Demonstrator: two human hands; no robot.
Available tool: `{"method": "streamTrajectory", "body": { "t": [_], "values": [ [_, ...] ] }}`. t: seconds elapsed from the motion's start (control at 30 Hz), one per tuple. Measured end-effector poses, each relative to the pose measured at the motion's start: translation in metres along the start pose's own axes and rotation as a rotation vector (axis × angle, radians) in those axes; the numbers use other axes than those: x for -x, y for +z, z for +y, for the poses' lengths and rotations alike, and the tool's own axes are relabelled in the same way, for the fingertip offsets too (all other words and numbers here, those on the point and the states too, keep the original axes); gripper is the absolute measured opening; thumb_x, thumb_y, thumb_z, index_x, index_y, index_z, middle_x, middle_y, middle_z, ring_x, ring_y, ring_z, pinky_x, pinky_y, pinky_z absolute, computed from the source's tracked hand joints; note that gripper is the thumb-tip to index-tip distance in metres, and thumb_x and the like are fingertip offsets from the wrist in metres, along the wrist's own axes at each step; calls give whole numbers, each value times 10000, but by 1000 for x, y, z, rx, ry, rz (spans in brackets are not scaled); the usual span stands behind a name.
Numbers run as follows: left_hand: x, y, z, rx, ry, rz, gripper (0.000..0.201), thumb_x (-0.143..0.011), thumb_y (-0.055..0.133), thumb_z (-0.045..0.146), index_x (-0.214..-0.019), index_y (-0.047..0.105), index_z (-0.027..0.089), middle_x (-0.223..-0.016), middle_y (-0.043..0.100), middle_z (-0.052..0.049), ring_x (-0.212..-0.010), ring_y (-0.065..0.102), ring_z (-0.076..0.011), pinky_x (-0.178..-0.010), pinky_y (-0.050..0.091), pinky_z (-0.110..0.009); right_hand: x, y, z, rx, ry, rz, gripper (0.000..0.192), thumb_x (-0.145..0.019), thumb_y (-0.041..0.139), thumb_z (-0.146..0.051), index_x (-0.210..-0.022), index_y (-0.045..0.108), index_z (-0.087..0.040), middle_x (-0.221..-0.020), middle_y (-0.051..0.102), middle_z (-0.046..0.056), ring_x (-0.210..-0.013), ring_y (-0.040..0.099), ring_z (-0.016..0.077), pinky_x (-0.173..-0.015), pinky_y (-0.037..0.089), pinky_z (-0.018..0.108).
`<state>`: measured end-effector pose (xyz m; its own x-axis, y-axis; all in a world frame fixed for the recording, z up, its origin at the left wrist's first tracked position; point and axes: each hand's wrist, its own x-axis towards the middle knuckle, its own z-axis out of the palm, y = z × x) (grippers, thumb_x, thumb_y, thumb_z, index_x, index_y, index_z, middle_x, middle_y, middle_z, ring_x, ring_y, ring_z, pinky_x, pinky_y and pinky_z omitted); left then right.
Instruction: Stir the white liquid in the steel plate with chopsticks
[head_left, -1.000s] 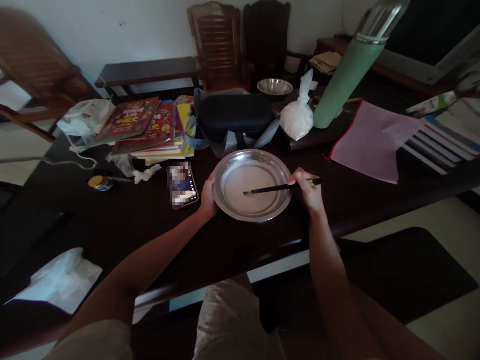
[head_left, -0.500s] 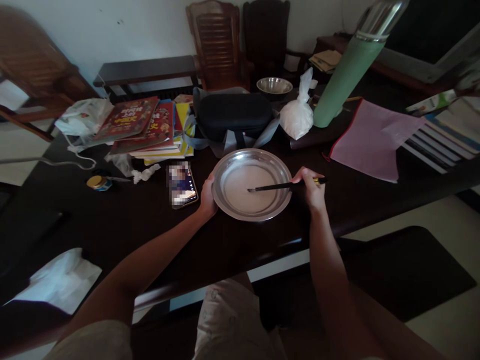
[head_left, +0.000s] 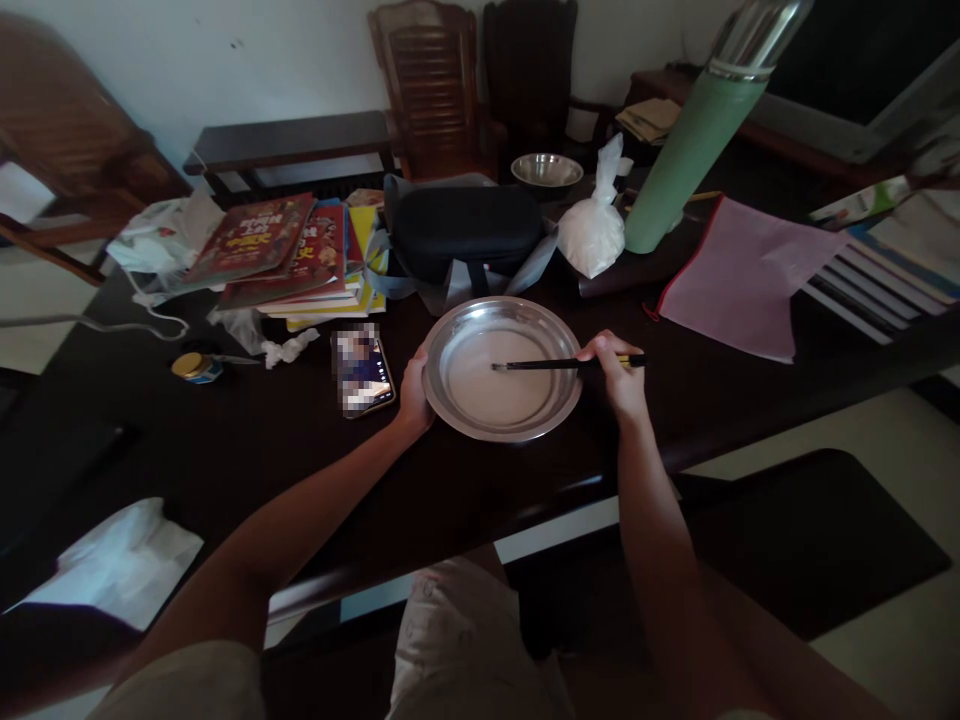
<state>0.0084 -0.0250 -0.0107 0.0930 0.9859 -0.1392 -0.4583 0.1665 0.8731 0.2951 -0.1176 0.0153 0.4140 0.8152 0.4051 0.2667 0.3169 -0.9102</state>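
A round metal basin (head_left: 504, 430) stands on the dark table, with a whitish mixture (head_left: 502, 395) spread over its bottom. My left hand (head_left: 415, 392) grips the basin's left rim, its fingers partly hidden behind the wall. In my right hand (head_left: 619, 378) is a slim black brush (head_left: 536, 365), pinched near its yellow-marked end. The brush reaches leftward over the rim, its tip at the mixture near the basin's middle. Just left of my left hand lies a phone (head_left: 365, 370) with a lit screen.
Behind the basin sits a black case (head_left: 466, 232), beside a tied bag of white powder (head_left: 591, 240) and a tall green thermos (head_left: 694, 150). Stacked books (head_left: 281, 255) are at the left, a small gold-lidded jar (head_left: 196, 367) nearer. A pink mesh pouch (head_left: 750, 280) lies right.
The brush tip has shifted slightly up and left within the basin, and the brush now lies flatter. My right hand moved a little leftward; my left hand keeps its hold on the rim.
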Motion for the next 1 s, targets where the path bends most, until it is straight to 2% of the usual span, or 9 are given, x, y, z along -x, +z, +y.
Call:
{"method": "streamTrajectory", "body": {
  "t": [0.17,0.33,0.47,0.6,0.77,0.9,1.0],
  "values": [
    [0,1,0,-10,6,6,238,-832,726,403,-1006,776,249,-1012,854,-53,-1199,786,-327,-1024,637,-407,-1,0,0,14,21,-67,619,-896,720,-825,-594,726,-285,-674,739,19,-745,705,232,-794,560,425],
    [-1,0,-3,-7,4,16,253,-805,768,421,-995,763,254,-976,845,-34,-1204,782,-328,-1034,627,-388,0,0,0,1,19,-2,628,-927,689,-819,-599,729,-285,-649,714,18,-703,681,223,-782,550,423],
    [-1,-1,-3,-2,-18,23,273,-839,744,434,-1031,777,243,-987,847,-39,-1166,791,-317,-1013,633,-391,0,0,0,-4,25,-89,602,-917,723,-799,-608,737,-283,-685,731,24,-747,703,229,-792,557,417],
    [-1,-2,-2,15,-25,25,258,-843,757,415,-1029,786,239,-1025,862,-47,-1163,793,-323,-1009,639,-386,0,0,0,3,22,5,622,-921,693,-823,-606,724,-287,-642,702,17,-719,681,225,-802,557,425],
    [0,0,-2,12,-9,27,226,-824,752,400,-992,777,251,-1037,862,-37,-1223,783,-318,-1047,632,-374,0,1,0,-1,41,-73,616,-881,730,-835,-597,727,-288,-676,731,20,-741,694,228,-793,554,421],
    [0,1,-1,9,-6,32,228,-811,743,380,-988,786,243,-1030,859,-47,-1224,781,-323,-1057,624,-376,0,1,0,-12,29,15,611,-895,717,-834,-605,734,-297,-647,712,14,-705,677,225,-785,545,424],
    [0,2,0,8,-17,36,215,-821,727,365,-985,794,242,-989,853,-39,-1194,787,-324,-1027,633,-386,0,1,0,-19,54,-59,627,-891,712,-843,-587,718,-295,-657,713,18,-713,690,229,-780,551,426]
  ]
}}
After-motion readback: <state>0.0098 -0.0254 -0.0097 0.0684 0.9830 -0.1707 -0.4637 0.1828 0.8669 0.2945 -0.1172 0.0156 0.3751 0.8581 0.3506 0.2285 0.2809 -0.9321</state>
